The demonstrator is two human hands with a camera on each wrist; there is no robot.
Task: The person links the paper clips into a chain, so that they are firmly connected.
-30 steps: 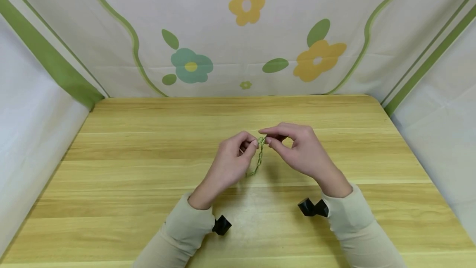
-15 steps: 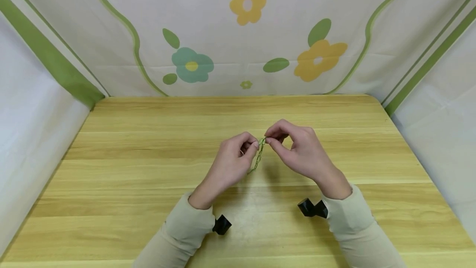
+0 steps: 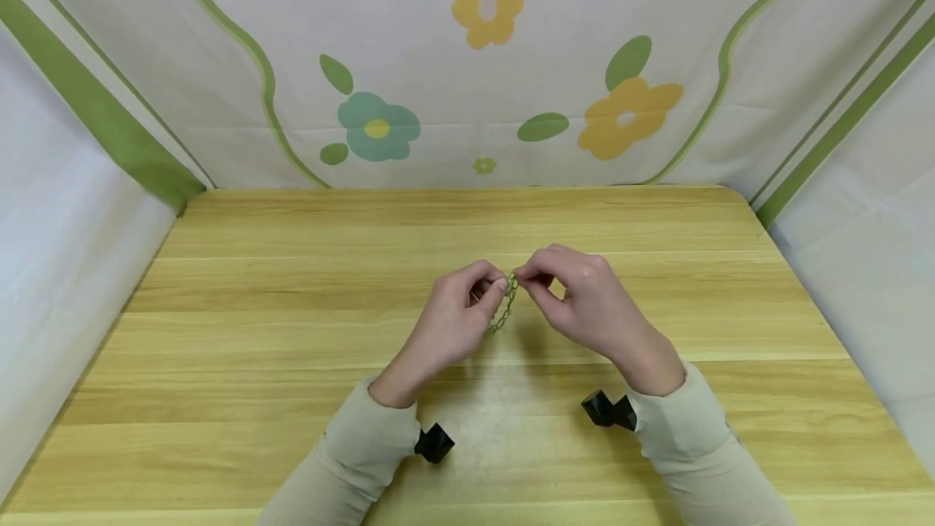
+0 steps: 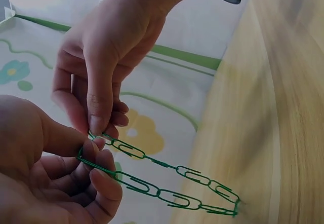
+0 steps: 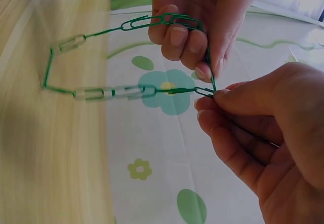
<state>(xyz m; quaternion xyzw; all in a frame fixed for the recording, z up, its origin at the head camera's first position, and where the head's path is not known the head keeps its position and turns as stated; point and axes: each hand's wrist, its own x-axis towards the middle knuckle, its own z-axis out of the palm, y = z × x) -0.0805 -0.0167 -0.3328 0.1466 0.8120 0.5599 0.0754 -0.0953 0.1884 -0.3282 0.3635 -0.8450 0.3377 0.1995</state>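
A chain of green paperclips (image 3: pixel 505 316) hangs in a loop between the two hands, over the middle of the wooden table. My left hand (image 3: pixel 456 311) pinches one end of it between thumb and fingers. Opposite, my right hand (image 3: pixel 584 299) pinches the other end, its fingertips right beside the left ones. In the right wrist view the two end paperclips (image 5: pixel 203 91) meet at the right thumb tip. Seen from the left wrist, several linked paperclips (image 4: pixel 135 184) sag toward the table. Fingertips partly cover the end clips.
The wooden table (image 3: pixel 241 331) spreads out on all sides below the hands. Behind it hangs a white cloth (image 3: pixel 424 47) printed with flowers, and plain cloth walls close off both sides. A black camera mount (image 3: pixel 436 442) sits at the left cuff, another (image 3: pixel 606 410) at the right.
The right index finger, raised at first, has come down against the thumb. My right hand has shifted slightly left, closer to the left hand, which stays nearly still.
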